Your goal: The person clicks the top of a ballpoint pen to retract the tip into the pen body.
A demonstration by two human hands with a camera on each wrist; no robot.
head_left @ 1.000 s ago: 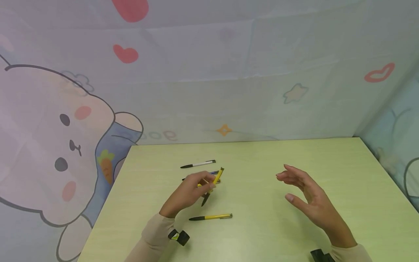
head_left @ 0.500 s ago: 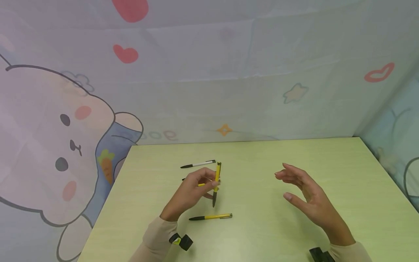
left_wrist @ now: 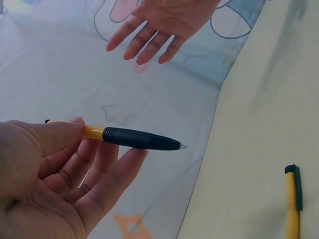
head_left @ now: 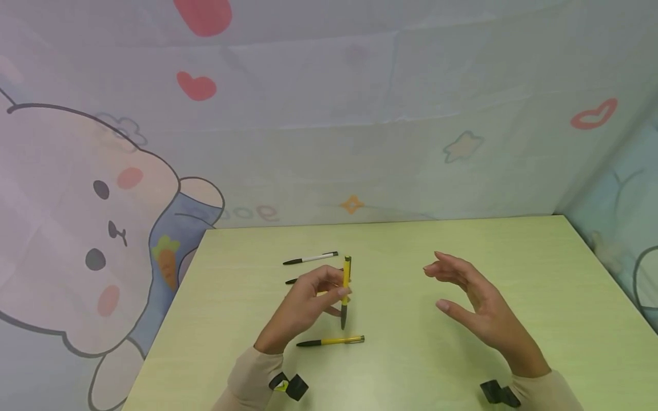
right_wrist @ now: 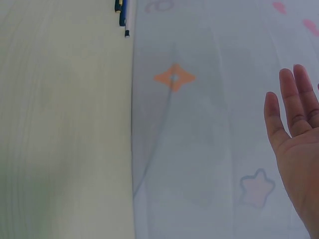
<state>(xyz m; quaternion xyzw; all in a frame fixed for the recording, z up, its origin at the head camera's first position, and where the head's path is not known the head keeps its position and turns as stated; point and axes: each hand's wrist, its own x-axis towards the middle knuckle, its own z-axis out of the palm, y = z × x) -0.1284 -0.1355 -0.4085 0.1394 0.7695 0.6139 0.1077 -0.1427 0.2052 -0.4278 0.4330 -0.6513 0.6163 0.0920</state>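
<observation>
My left hand [head_left: 303, 302] pinches a yellow ballpoint pen [head_left: 346, 277] between thumb and fingers. In the head view the pen stands about upright, black grip down, raised off the table. The left wrist view shows its black grip [left_wrist: 142, 138] with the metal point out, and a fingertip under the grip. My right hand [head_left: 480, 308] hovers over the right of the table, fingers extended and thumb apart, holding nothing. Another yellow pen [head_left: 334, 341] lies nearer the front. Behind the left hand, a pen with a black tip [head_left: 291, 281] is mostly hidden.
A white pen [head_left: 311, 258] with a black grip lies farther back on the pale table [head_left: 411, 371]. In the right wrist view, the ends of several pens, one of them blue [right_wrist: 123, 12], lie side by side. A printed cloth [head_left: 329, 142] hangs behind the table.
My left hand has turned the yellow pen from a slant to upright and shifted slightly right. My right hand has drifted a little left.
</observation>
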